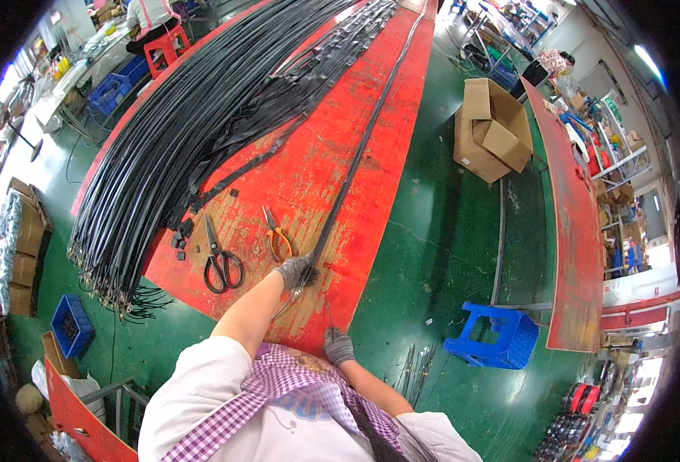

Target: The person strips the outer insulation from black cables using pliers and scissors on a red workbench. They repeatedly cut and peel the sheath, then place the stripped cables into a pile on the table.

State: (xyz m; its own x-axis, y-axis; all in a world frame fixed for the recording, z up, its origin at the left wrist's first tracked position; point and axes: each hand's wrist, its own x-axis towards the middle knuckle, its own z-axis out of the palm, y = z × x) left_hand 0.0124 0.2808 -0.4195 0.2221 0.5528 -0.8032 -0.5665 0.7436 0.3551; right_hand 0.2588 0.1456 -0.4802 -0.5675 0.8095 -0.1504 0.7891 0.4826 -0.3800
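Note:
A long thin black cable or sleeve (355, 162) runs down the red table from its far end toward me. My left hand (296, 272), in a grey glove, is closed around its near end. Thin wire ends show just below those fingers. At the table's front edge my right hand (338, 346), also gloved, is closed on a thin wire (328, 314) that rises from it. Left of my left hand lie orange-handled pliers (278, 240) and black-handled scissors (221, 266). Small black cut pieces (181, 232) are scattered beyond the scissors.
A thick bundle of black cables (178, 138) covers the left of the red table (386, 115), its ends hanging over the edge. On the green floor at right stand a blue stool (498, 336) and a cardboard box (486, 138). A blue crate (71, 326) sits at left. Other people work farther off.

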